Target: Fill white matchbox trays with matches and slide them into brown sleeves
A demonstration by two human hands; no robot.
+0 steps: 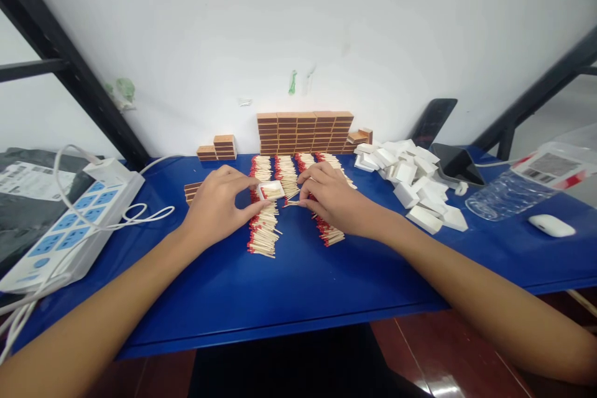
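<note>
My left hand (219, 202) pinches a small white matchbox tray (271, 189) with a few matches in it, held above a row of red-tipped matches (263, 230). My right hand (329, 196) is closed in a pinch on a few loose matches (293, 202) just right of the tray, over another row of matches (329, 233). Several rows of matches (285, 171) run back toward a wall of stacked brown matchboxes (305, 132).
A heap of empty white trays (413, 180) lies to the right. Small brown box stacks (219, 148) stand back left. A power strip (69, 224) with cables is on the left. A phone on a stand (454, 161), a plastic bag (504, 196) and a white earbud case (551, 225) are on the right of the blue table (289, 292).
</note>
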